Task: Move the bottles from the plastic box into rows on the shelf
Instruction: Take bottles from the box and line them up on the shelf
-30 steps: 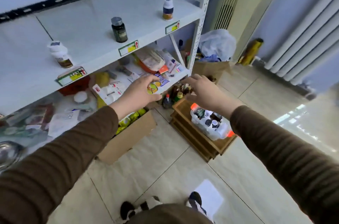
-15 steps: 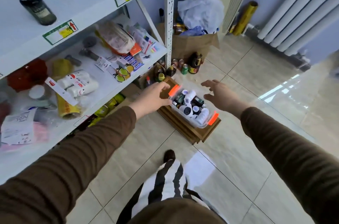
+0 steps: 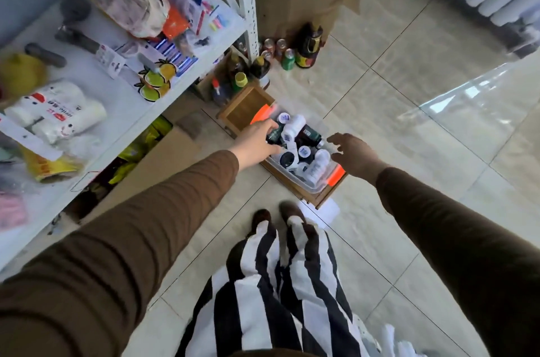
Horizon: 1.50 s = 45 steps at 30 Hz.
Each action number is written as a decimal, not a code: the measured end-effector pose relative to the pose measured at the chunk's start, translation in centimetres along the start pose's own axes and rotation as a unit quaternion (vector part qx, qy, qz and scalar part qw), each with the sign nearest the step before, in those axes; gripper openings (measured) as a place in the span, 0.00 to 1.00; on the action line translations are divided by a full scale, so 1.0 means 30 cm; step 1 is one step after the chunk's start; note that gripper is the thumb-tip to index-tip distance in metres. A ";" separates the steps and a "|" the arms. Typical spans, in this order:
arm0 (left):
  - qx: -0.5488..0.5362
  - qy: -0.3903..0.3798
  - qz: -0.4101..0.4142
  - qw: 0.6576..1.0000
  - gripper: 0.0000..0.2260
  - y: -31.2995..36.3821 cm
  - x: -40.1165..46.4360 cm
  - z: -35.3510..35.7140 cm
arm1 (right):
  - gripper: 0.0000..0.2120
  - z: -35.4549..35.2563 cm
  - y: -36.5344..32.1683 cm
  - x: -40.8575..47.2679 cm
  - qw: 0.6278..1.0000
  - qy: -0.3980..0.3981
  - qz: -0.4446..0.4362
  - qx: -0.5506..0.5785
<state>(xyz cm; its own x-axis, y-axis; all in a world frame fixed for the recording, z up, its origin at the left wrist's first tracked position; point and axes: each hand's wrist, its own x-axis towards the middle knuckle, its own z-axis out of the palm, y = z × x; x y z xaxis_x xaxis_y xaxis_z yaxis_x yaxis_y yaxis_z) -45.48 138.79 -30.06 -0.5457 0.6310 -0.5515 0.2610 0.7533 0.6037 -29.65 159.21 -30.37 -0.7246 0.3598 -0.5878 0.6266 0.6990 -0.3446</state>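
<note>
Two arms are outstretched: left hand rests (grasp unclear) on bottles; right hand is spread, empty, beside plastic box.

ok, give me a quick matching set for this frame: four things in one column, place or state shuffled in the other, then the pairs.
Things
1. left hand
2. right hand
3. plastic box
4. paper bag

Places or states
A. on the floor behind the shelf post, stuffed with bags
B. sits on a wooden tray, full of bottles
C. fingers spread, above the box's right side, holding nothing
D. reaching in among the bottles from the left side

Pairs: 1-D, 2-C, 3-B, 4-A
</note>
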 end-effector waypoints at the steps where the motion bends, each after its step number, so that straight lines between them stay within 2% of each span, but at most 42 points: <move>1: -0.001 0.002 -0.006 1.000 0.27 -0.008 0.033 0.024 | 0.22 0.023 0.021 0.028 1.000 -0.014 0.002 -0.004; 7: 0.006 0.029 -0.030 0.999 0.26 -0.054 0.207 0.156 | 0.24 0.141 0.103 0.192 0.993 -0.092 -0.032 -0.063; 11: 0.046 0.053 -0.034 0.997 0.29 -0.077 0.300 0.228 | 0.29 0.205 0.129 0.278 0.971 -0.162 -0.087 -0.155; 15: 0.046 0.031 -0.046 0.997 0.32 -0.087 0.385 0.300 | 0.32 0.256 0.168 0.326 0.951 -0.176 -0.135 -0.217; 20: 0.060 0.046 -0.058 0.995 0.33 -0.100 0.466 0.368 | 0.30 0.298 0.195 0.365 0.953 -0.171 -0.160 -0.192; 26: 0.019 0.072 -0.073 0.995 0.27 -0.112 0.479 0.345 | 0.23 0.244 0.206 0.376 0.972 -0.183 -0.126 -0.078; 32: -0.096 0.109 -0.082 0.986 0.20 -0.090 0.362 0.191 | 0.19 0.059 0.138 0.355 0.989 -0.103 -0.091 0.045; 34: -0.086 0.124 -0.094 0.984 0.14 -0.068 0.312 0.096 | 0.19 -0.027 0.082 0.357 0.990 -0.074 -0.094 0.072; 36: -0.081 0.137 -0.099 0.982 0.12 -0.036 0.254 -0.012 | 0.19 -0.123 0.011 0.357 0.989 -0.058 -0.106 0.088; 41: -0.076 0.188 -0.053 0.978 0.16 0.088 0.052 -0.324 | 0.19 -0.407 -0.240 0.296 0.976 -0.019 -0.182 0.116; 45: -0.105 0.223 -0.028 0.969 0.12 0.197 -0.154 -0.558 | 0.11 -0.627 -0.467 0.183 0.956 -0.008 -0.256 0.143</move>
<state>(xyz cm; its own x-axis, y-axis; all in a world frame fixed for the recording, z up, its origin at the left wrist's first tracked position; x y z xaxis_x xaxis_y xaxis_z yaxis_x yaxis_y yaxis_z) -54.75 137.22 -14.30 -0.8561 0.4122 -0.3118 0.0785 0.7000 0.7099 -47.81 163.02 -15.00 -0.9543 0.0042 -0.2989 0.2455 0.5818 -0.7754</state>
